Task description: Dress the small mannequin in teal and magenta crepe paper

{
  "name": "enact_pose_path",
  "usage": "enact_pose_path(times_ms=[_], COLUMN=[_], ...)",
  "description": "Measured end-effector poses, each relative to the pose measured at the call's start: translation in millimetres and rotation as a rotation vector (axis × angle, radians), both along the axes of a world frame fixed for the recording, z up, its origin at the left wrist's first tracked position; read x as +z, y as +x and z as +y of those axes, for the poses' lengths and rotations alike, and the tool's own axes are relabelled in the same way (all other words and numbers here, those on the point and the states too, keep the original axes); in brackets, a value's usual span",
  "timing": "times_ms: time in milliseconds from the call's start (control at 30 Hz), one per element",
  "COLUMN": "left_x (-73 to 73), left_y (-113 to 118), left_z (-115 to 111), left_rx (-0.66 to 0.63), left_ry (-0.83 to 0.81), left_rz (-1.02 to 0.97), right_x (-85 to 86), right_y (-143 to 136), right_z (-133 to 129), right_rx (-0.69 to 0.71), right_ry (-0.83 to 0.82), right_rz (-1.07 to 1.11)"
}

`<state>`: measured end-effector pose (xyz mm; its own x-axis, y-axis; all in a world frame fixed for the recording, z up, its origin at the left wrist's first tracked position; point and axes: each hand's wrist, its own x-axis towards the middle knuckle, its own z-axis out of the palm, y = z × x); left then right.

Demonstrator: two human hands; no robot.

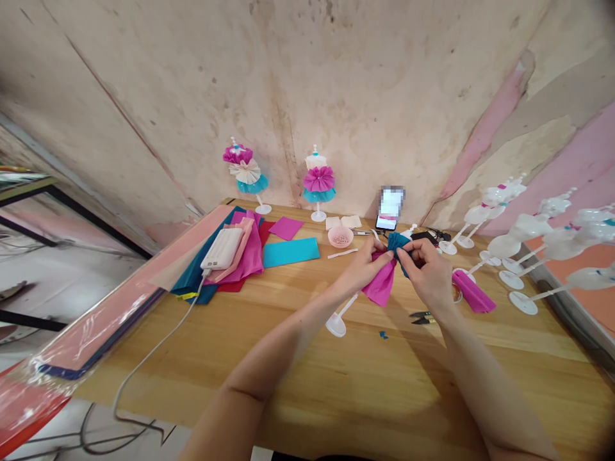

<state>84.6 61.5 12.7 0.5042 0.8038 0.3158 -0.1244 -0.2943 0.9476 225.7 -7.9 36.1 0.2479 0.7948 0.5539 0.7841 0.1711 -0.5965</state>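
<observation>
Both my hands work on a tilted miniature dress form (346, 307), whose white stand shows below them. Bright pink crepe paper (379, 285) hangs around it like a skirt. My left hand (368, 262) is closed around the form at the gathered pink paper. With thumb and fingers, my right hand (425, 266) pinches pleated dark blue crepe paper (398, 246) at the form's upper part. Most of the form is hidden by paper and fingers. Below the right hand lie small thread snips (421, 317), and blue paper scraps (383, 335) are nearer me.
Two dressed forms (318, 182) stand by the wall. Several white forms (521, 230) crowd the right side. A lit phone (390, 208), a pink bowl of beads (341, 237) and a turquoise sheet (291, 252) lie behind. A cabled power bank (221, 250) rests on coloured paper at left.
</observation>
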Motion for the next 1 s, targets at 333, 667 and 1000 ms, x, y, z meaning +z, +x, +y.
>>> enact_pose_path(times_ms=[333,667,1000], left_x=[-3.7,-7.2,2.1], left_y=[0,4,-6], left_z=[3,6,7], left_rx=[-0.094,-0.031,0.014], left_ry=[0.034,-0.072,-0.113], left_rz=[-0.026,-0.056,-0.073], right_x=[-0.6,-1.2,4.7], right_y=[2,6,17], right_z=[1,3,4], right_rx=[-0.013,0.077,0.135], right_ry=[-0.001,-0.055,-0.147], right_rz=[0.055,0.127,0.079])
